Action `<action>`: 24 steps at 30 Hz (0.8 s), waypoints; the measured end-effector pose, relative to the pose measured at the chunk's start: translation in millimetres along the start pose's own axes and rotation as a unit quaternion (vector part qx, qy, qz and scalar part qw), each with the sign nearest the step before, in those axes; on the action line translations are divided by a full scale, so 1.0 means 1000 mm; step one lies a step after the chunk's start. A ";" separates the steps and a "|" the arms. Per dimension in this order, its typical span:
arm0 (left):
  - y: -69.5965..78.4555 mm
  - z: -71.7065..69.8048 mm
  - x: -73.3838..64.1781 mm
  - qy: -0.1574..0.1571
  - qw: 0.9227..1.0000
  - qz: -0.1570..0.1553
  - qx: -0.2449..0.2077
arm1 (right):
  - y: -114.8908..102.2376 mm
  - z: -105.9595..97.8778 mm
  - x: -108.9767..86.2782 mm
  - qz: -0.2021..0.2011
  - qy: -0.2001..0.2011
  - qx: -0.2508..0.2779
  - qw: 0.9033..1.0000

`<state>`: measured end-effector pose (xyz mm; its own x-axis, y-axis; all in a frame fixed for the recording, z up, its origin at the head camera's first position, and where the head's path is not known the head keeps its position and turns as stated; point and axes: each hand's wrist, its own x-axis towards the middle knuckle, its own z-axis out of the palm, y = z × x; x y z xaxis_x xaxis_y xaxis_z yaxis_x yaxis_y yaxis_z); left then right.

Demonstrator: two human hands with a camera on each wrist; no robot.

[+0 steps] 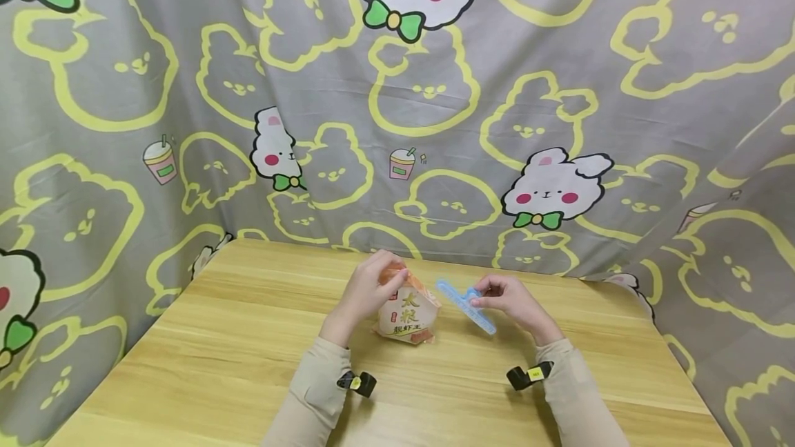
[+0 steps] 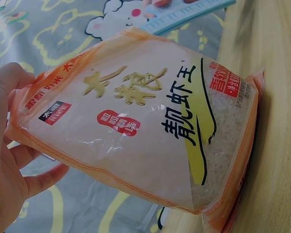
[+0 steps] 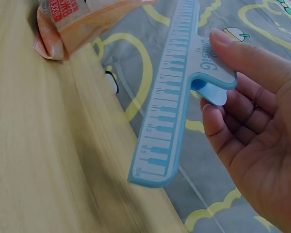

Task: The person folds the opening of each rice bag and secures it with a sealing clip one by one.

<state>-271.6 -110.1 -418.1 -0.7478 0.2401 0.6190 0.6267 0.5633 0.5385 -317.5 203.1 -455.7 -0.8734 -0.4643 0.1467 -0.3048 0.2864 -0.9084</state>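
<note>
A bag of rice (image 1: pixel 406 314) with an orange border and printed characters stands upright on the wooden table. My left hand (image 1: pixel 375 285) pinches its top corner between thumb and fingers; in the left wrist view the rice grains show through a clear part of the bag (image 2: pixel 136 111). To the right, my right hand (image 1: pixel 512 299) holds a long light-blue bag clip (image 1: pixel 466 305) by its handle tabs. Piano keys and ruler numbers are printed along the clip (image 3: pixel 165 107). Thumb on one tab and fingers by the other, the hand keeps the clip tilted above the table, beside the bag.
The wooden table (image 1: pixel 205 336) reaches back to a grey curtain (image 1: pixel 435 150) with cartoon rabbits and yellow outlines, which also hangs at both sides. A black wrist camera (image 1: pixel 357 383) sits on the left sleeve and another black camera (image 1: pixel 528 376) on the right.
</note>
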 end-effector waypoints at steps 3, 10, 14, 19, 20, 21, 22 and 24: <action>0.000 0.000 0.000 0.000 1.000 0.000 -0.003 | 0.000 -0.001 -0.001 -0.005 -0.008 -0.008 1.000; 0.001 -0.001 0.000 -0.001 1.000 -0.002 -0.004 | 0.002 -0.002 -0.002 -0.027 -0.023 0.001 0.999; 0.001 0.000 0.000 0.005 1.000 0.006 -0.004 | 0.003 -0.002 -0.003 -0.047 -0.037 0.003 0.998; 0.001 0.000 0.000 0.006 1.000 0.005 -0.005 | 0.003 -0.001 -0.002 -0.060 -0.047 -0.005 0.997; 0.001 0.000 0.000 0.005 1.000 0.003 -0.005 | 0.003 -0.001 -0.002 -0.062 -0.048 -0.008 0.997; 0.001 0.000 0.000 0.005 1.000 0.003 -0.004 | 0.002 -0.001 -0.002 -0.062 -0.048 -0.010 0.997; 0.001 0.000 0.000 0.005 1.000 0.003 -0.004 | 0.002 -0.001 -0.002 -0.063 -0.048 -0.011 0.997; 0.002 0.000 0.001 0.004 1.000 0.001 -0.005 | 0.002 0.000 -0.002 -0.061 -0.047 -0.010 0.997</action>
<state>-271.0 -109.2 -416.8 -0.7447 0.2358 0.6244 0.6304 0.5555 0.5422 -316.1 204.9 -457.3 -0.7899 -0.5736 0.2168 -0.4148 0.2394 -0.8779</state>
